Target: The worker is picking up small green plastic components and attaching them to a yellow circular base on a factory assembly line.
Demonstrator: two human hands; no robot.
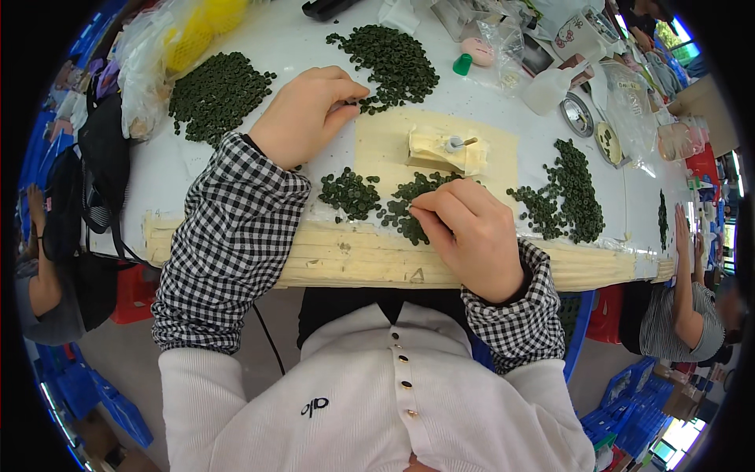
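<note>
My left hand (305, 116) is closed in a pinch at the near-left edge of a heap of small dark green round pieces (393, 67). Whatever lies between its fingertips is too small to make out. Thumb and forefinger of my right hand (472, 236) are pressed together over a smaller heap of the same pieces (407, 206) by the table's front edge; their contents are hidden. Between and beyond my hands, a tape-wrapped block (429, 149) with a short metal pin (469, 141) stands on a cream sheet (499, 130).
More green pieces lie in heaps at the far left (216, 94), front middle (350, 194) and right (574, 193). Tape covers the table's front edge (354, 267). Beyond sit a clear bottle (544, 90), a green cap (462, 64), a round tin (576, 114) and plastic bags. Other people sit at both sides.
</note>
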